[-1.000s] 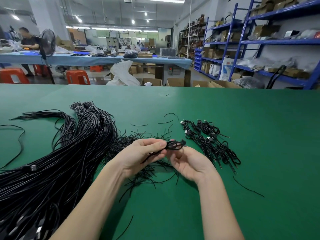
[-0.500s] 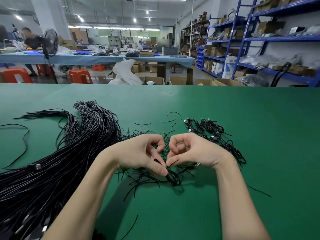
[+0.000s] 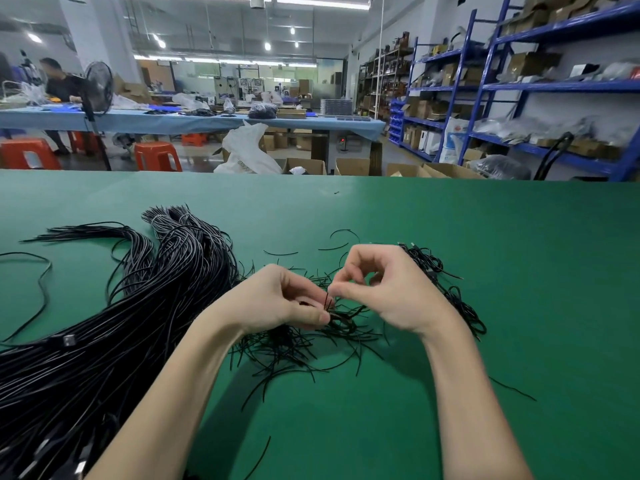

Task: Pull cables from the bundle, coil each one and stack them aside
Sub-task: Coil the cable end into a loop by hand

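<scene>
Two hands: left hand (image 3: pixel 277 299) and right hand (image 3: pixel 388 289) pinched a cable (image 3: pixel 341 315) mid-table (image 3: pixel 519 237); best coiled snugly.

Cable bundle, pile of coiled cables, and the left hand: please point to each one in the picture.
cable bundle (image 3: pixel 180 271): head view, on the thick middle strands.
pile of coiled cables (image 3: pixel 460 303): head view, on coils right of the wrist.
left hand (image 3: pixel 277 299): head view, on its back.

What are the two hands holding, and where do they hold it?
Both the left hand and right hand pinch a thin black tie between fingertips; which part is too small to tell.
</scene>
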